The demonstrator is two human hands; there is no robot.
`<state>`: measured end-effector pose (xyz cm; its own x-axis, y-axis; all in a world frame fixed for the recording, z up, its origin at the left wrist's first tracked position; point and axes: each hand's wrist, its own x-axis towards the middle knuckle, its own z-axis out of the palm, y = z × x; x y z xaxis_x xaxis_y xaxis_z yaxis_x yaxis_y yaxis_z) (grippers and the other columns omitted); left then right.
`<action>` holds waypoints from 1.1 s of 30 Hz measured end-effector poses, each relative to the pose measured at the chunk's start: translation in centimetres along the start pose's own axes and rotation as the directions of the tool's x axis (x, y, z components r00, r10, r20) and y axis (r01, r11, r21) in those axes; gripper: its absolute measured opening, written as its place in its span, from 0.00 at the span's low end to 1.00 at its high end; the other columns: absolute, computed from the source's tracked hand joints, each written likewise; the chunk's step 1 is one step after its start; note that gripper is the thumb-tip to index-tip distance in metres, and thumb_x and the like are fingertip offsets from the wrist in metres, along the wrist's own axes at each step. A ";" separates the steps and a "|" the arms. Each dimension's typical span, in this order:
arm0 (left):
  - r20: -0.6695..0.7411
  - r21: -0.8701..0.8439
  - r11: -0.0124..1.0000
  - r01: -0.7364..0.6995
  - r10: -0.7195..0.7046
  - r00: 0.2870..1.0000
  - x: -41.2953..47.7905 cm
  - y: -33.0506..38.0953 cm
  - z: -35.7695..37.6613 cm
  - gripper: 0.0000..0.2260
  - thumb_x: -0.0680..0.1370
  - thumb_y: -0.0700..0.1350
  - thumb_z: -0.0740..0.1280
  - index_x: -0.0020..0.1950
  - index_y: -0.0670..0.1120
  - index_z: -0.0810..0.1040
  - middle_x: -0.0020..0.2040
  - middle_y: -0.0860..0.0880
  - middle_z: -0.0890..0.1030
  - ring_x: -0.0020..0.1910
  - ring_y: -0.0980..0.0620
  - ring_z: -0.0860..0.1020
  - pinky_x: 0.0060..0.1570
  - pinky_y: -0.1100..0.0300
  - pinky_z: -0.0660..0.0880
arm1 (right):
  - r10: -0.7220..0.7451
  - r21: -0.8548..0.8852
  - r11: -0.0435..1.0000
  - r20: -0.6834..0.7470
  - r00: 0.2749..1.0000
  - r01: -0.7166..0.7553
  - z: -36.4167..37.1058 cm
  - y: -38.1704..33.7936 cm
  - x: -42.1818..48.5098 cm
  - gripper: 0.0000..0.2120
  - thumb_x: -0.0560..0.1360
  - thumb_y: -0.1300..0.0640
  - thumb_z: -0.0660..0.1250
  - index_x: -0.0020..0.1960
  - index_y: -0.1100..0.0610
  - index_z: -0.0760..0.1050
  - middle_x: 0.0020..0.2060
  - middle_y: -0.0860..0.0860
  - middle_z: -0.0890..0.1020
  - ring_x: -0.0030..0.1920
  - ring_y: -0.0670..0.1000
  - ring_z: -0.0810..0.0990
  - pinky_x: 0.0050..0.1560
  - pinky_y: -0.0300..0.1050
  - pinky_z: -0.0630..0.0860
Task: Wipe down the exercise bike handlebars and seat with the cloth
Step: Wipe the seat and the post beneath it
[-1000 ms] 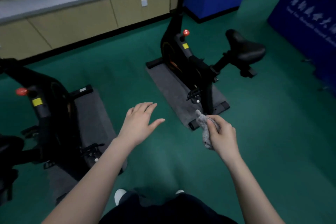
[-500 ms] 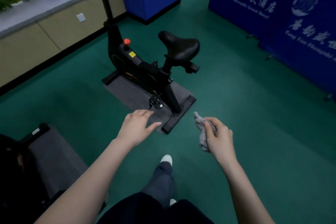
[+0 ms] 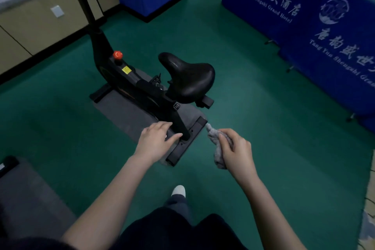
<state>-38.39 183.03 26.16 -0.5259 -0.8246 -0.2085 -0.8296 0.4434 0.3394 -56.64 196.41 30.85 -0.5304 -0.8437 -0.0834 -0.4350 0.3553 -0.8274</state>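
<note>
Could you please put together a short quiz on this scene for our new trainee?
1. Which hand grips the grey cloth?
2. True or false: the cloth is not yet touching the black seat.
3. The round knob on the bike frame is: A red, B blue, C white.
Key: 1 the right hand; 2 true; 3 A.

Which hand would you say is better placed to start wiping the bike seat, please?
Probably the right hand: it grips the grey cloth, with the black seat just ahead. The left hand is open and holds nothing.
</note>
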 end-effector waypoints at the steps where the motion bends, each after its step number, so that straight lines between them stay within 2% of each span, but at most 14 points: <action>1: 0.003 -0.005 1.000 0.009 -0.009 1.000 0.8 -0.1 -0.2 0.27 0.78 0.64 0.57 0.71 0.49 0.69 0.69 0.53 0.72 0.69 0.52 0.67 0.67 0.53 0.64 | 0.005 0.002 1.000 0.004 1.000 -0.005 0.1 0.0 0.9 0.08 0.79 0.60 0.62 0.49 0.53 0.79 0.36 0.46 0.81 0.38 0.35 0.77 0.33 0.24 0.68; 7: 0.028 -0.020 0.994 0.104 -0.103 0.994 3.4 -0.4 -0.3 0.28 0.78 0.65 0.56 0.72 0.50 0.68 0.71 0.53 0.70 0.70 0.51 0.66 0.68 0.53 0.62 | -0.003 0.011 1.000 0.057 0.998 0.002 0.1 0.5 5.5 0.07 0.79 0.60 0.63 0.49 0.55 0.80 0.37 0.43 0.81 0.40 0.34 0.77 0.36 0.24 0.68; 15: -0.005 -0.101 0.956 0.274 -0.276 0.961 6.5 2.7 0.5 0.28 0.78 0.64 0.56 0.73 0.50 0.66 0.71 0.52 0.69 0.70 0.51 0.65 0.67 0.53 0.61 | -0.057 0.061 0.997 0.178 0.982 0.046 -2.8 2.6 12.0 0.08 0.79 0.59 0.63 0.46 0.48 0.78 0.35 0.40 0.81 0.39 0.35 0.79 0.36 0.27 0.71; 23: -0.067 -0.222 0.855 0.469 -0.493 0.867 9.0 9.6 2.0 0.27 0.78 0.63 0.57 0.73 0.51 0.66 0.71 0.51 0.69 0.70 0.50 0.66 0.68 0.52 0.62 | -0.142 0.013 0.989 0.352 0.925 0.147 -9.8 5.3 20.9 0.07 0.79 0.59 0.63 0.49 0.53 0.79 0.37 0.40 0.81 0.41 0.33 0.77 0.36 0.24 0.69; 33: -0.121 -0.271 0.754 0.598 -0.644 0.756 10.6 12.4 1.3 0.28 0.78 0.62 0.58 0.74 0.50 0.65 0.72 0.49 0.69 0.71 0.49 0.65 0.66 0.52 0.61 | -0.241 0.007 0.963 0.471 0.848 0.270 -10.8 5.4 28.6 0.07 0.79 0.59 0.62 0.52 0.56 0.79 0.38 0.41 0.80 0.40 0.32 0.77 0.37 0.22 0.67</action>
<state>-54.49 180.19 26.99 0.1590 -0.9510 -0.2650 -0.8893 -0.2545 0.3799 -82.00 178.50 30.01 -0.0019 -0.9911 -0.1329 -0.5567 0.1114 -0.8232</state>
